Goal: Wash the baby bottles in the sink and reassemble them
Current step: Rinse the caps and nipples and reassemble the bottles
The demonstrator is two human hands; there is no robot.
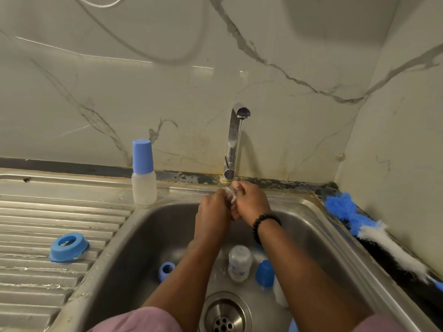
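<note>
Over the far side of the steel sink, my left hand and my right hand both pinch a small clear teat between them, just below the tap. An assembled bottle with a blue cap stands on the sink's back rim at the left. In the basin lie a clear bottle body, a blue cap and a blue ring. Another blue screw ring sits on the drainboard.
The ribbed drainboard stretches to the left. A blue and white bottle brush lies on the counter at the right, along the marble wall. The drain strainer is at the basin's near end, between my forearms.
</note>
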